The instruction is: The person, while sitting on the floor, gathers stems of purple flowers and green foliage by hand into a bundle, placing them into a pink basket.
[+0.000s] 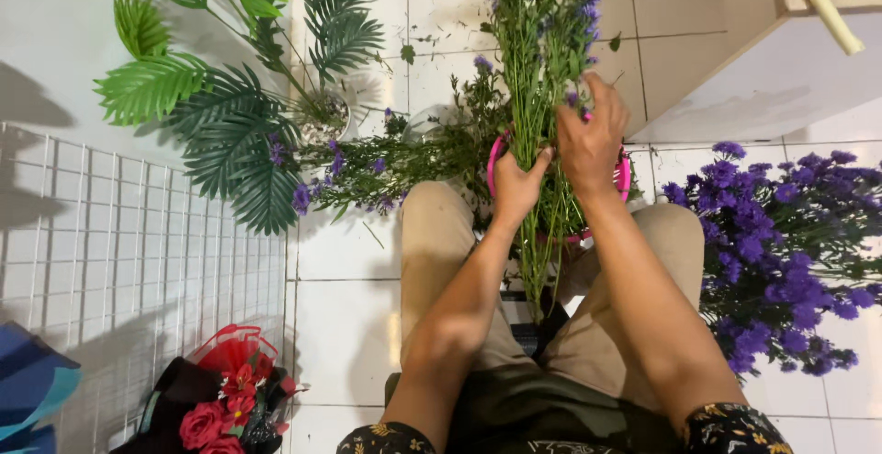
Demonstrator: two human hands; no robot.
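Left hand: I see my left hand (517, 186) closed around the green stems of the purple flower bunch (542, 13), thumb wrapped on the near side, fingers hidden behind the stems. The grip is narrow, tight on the bundle.

Right hand: my right hand (591, 137) sits just above and right of the left one, fingers curled into the same stems a little higher up. It is mostly closed; I cannot tell how many stems it pinches.

Flower bunch: it stands upright between my knees, blooms at the top of the view, stems running down past both hands toward my lap. Both hands touch it, one beside the other.

Pink bucket: a pink-rimmed bucket (624, 176) shows behind the hands; the stems pass in front of it, and I cannot tell whether they sit in it.

Loose flowers on the floor: a second heap of purple flowers (781, 252) lies right of my right knee, well apart from the hands. A thinner spray of purple sprigs (386, 164) lies left of the bucket.

Surroundings: a potted palm-like plant (230, 96) stands at upper left, a white wire grid (129, 233) lies at left on the tiled floor (340, 316), and red roses (225, 399) sit at the lower left.
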